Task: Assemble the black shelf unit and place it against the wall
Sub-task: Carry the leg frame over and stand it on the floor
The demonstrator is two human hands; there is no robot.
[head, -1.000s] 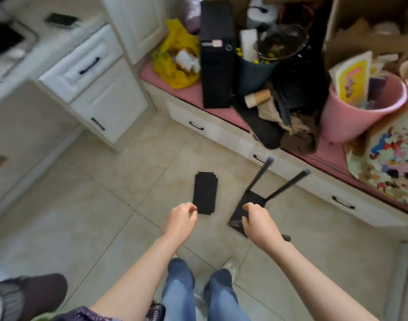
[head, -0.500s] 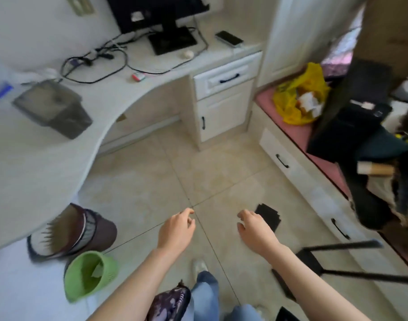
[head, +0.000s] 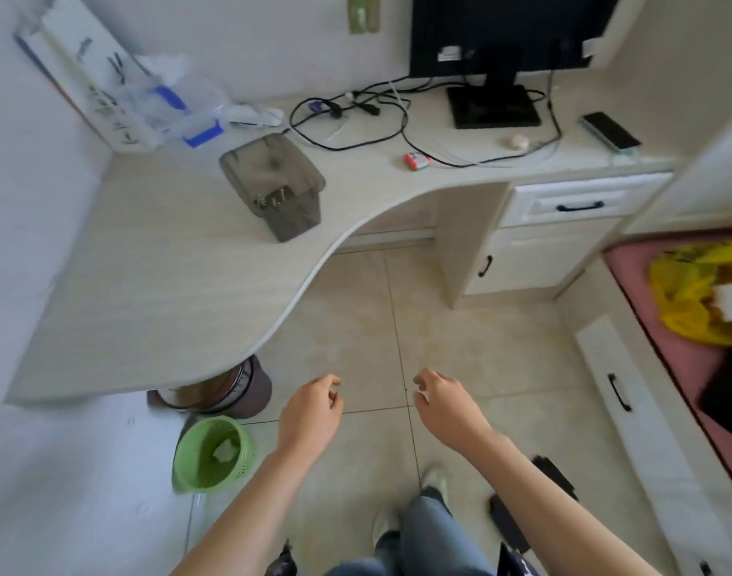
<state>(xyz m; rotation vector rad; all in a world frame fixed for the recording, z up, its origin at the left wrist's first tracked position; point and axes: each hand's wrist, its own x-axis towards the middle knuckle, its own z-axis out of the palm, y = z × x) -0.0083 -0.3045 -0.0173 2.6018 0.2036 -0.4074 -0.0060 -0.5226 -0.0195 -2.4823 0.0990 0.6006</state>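
Observation:
My left hand point(head: 312, 411) and my right hand point(head: 445, 403) hang over the tiled floor in front of me, fingers loosely curled, holding nothing. A flat black shelf panel point(head: 553, 476) lies on the floor under my right forearm, partly hidden by it. A second black piece point(head: 507, 523) shows lower down beside my leg. The black frame with its legs is out of view.
A curved pale desk point(head: 181, 284) fills the left, bearing a grey box point(head: 275, 185), cables and a monitor point(head: 497, 56). Under its edge stand a brown bin point(head: 248, 388) and a green basket point(head: 212, 455). White drawers point(head: 563, 239) and a pink-topped bench point(head: 663, 326) line the right.
The view has swung left from the bench to the desk. My right hand has let go of the black frame, which has left the view. Both hands now hang free.

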